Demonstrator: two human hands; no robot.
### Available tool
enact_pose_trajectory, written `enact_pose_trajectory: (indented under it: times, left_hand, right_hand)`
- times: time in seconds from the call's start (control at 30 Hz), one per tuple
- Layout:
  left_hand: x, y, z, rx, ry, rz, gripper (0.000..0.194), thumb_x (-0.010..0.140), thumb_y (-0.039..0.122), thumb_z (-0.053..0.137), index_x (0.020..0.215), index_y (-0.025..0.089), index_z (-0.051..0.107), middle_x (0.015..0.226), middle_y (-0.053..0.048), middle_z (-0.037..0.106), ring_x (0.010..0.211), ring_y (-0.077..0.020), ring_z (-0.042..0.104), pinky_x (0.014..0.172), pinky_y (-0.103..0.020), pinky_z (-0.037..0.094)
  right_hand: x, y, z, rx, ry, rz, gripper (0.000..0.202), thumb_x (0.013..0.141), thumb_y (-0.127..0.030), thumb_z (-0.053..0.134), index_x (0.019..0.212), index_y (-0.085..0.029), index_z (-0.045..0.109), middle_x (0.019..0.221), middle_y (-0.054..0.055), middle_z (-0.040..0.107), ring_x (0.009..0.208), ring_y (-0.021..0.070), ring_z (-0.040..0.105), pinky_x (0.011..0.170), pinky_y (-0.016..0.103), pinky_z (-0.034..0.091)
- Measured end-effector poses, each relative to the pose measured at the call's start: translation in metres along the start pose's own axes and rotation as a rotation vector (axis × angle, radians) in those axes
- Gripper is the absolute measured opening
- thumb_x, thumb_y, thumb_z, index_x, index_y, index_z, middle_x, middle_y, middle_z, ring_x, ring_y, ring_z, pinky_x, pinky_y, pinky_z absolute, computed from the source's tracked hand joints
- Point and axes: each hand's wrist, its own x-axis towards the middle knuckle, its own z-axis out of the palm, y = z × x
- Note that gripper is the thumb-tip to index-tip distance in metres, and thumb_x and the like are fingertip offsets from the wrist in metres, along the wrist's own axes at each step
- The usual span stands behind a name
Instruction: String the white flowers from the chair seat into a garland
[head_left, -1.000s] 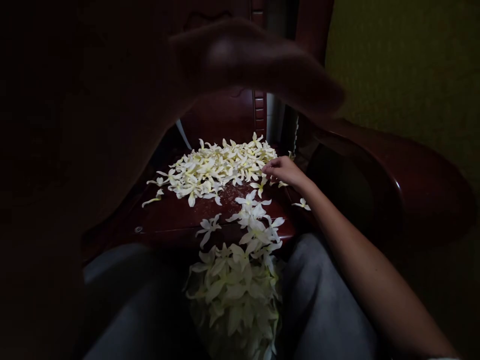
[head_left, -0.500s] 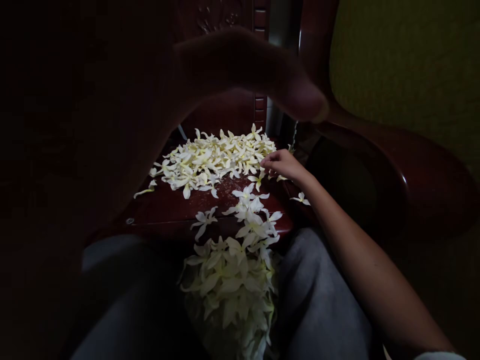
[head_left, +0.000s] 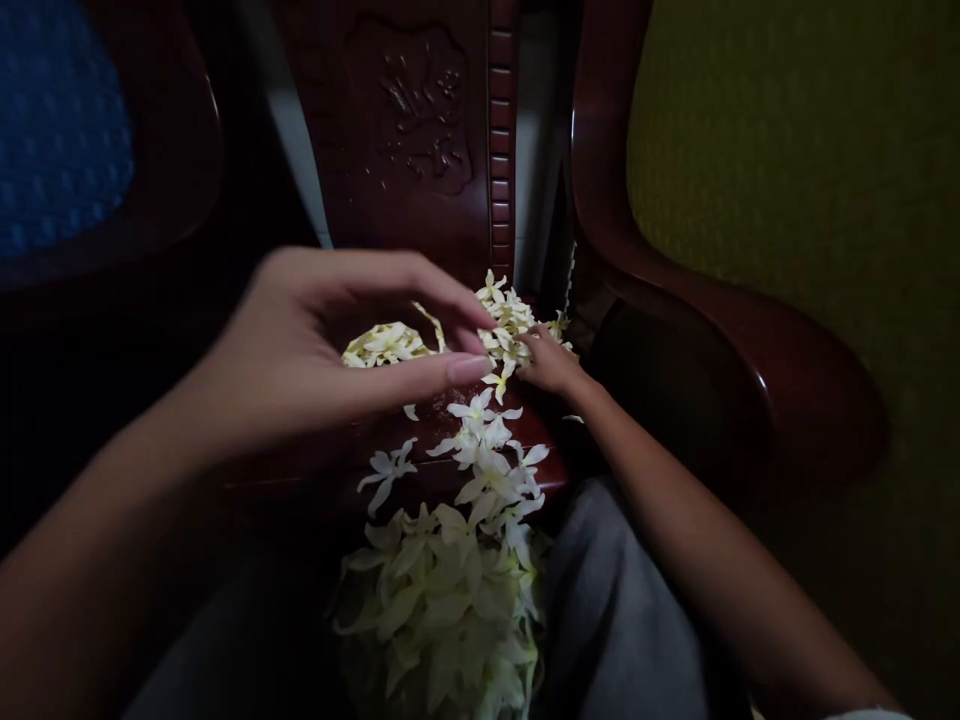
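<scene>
- My left hand (head_left: pixel 296 345) is raised in front of me, palm turned to the right, thumb and fingertips apart with a gap between them
- Through that gap I see part of the flower pile (head_left: pixel 504 312) and a narrow pale strip (head_left: pixel 433 328); I cannot tell whether my fingers touch the strip
- My right hand (head_left: pixel 553 362) is low at the right edge of the pile, fingers bent in among the white and yellowish flowers; I cannot tell whether they are pinched on one
- My two hands are apart from each other, the left one nearer to me and hiding the middle of the pile
- The pile lies on the dark red wooden seat (head_left: pixel 551 468), in front of a backrest (head_left: pixel 420 225) with a carved panel (head_left: pixel 426 115)
- A trail of flowers (head_left: pixel 489 468) runs from near the pile over the front edge of the seat toward me, with a single flower (head_left: pixel 388 470) to its left
- Below, a thick mass of flowers (head_left: pixel 450 590) sits between my legs, beside my grey trouser leg (head_left: pixel 619 590), its lower part dim
</scene>
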Motion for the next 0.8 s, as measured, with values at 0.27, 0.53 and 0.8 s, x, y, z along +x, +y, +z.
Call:
enact_pose_trajectory:
  times: [0.27, 0.53, 0.8]
  left_hand:
    - [0.026, -0.087, -0.006, 0.304, -0.464, -0.173, 0.038, 0.078, 0.051, 0.059, 0.097, 0.019, 0.069, 0.086, -0.003, 0.069, 0.079, -0.02, 0.061, 0.073, -0.028, 0.045]
    - [0.02, -0.085, -0.003, 0.223, -0.405, -0.14, 0.045, 0.082, 0.057, 0.053, 0.105, 0.02, 0.066, 0.092, -0.004, 0.068, 0.084, -0.021, 0.061, 0.075, -0.029, 0.045]
    - [0.024, -0.088, 0.007, 0.222, -0.029, -0.001, 0.044, 0.08, 0.052, 0.06, 0.107, 0.017, 0.061, 0.106, -0.009, 0.061, 0.097, -0.0225, 0.056, 0.087, -0.034, 0.044]
  right_hand:
    - [-0.004, -0.001, 0.002, -0.049, -0.085, -0.204, 0.017, 0.08, -0.02, 0.063, 0.093, -0.023, 0.073, 0.12, 0.009, 0.057, 0.098, 0.0258, 0.061, 0.082, 0.032, 0.044]
    - [0.0, -0.021, -0.009, 0.263, -0.029, -0.255, 0.03, 0.093, -0.033, 0.047, 0.078, -0.017, 0.068, 0.082, 0.004, 0.07, 0.077, 0.0177, 0.063, 0.072, 0.025, 0.045]
    - [-0.026, -0.07, -0.025, 0.723, -0.197, -0.358, 0.041, 0.091, -0.044, 0.049, 0.065, -0.015, 0.062, 0.057, -0.001, 0.058, 0.051, 0.0105, 0.047, 0.052, 0.021, 0.035]
